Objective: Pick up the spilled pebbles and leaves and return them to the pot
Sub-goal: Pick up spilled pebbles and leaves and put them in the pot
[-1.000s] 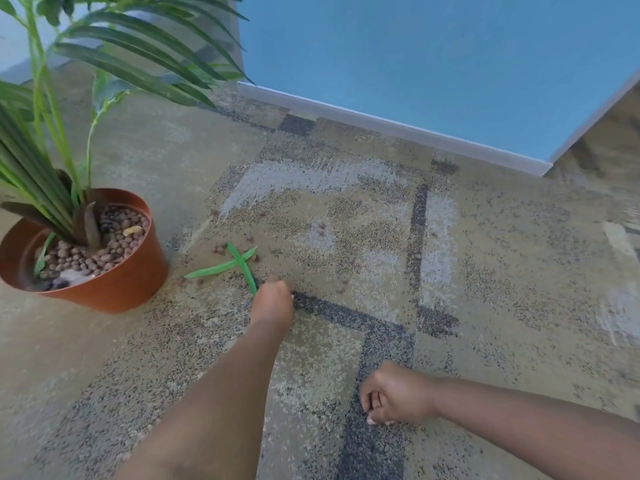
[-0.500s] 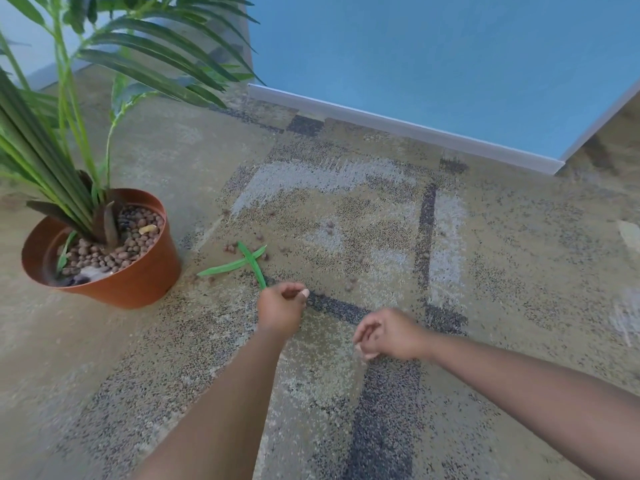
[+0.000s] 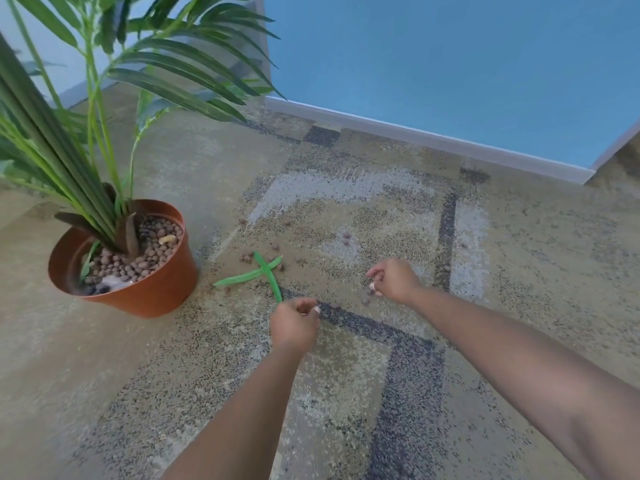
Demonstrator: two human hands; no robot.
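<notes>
Both hands' fingers curl loosely over the carpet (image 3: 346,393); any held pebbles unclear

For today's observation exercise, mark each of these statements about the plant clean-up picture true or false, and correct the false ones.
1. Two green leaves lie crossed on the carpet. True.
2. The pot lies tipped on its side. False: it stands upright.
3. Pebbles are still scattered on the carpet. True.
4. The left hand is inside the pot. False: it is over the carpet, near a leaf tip.
5. The right hand lies flat, palm down. False: its fingers are curled.
</notes>
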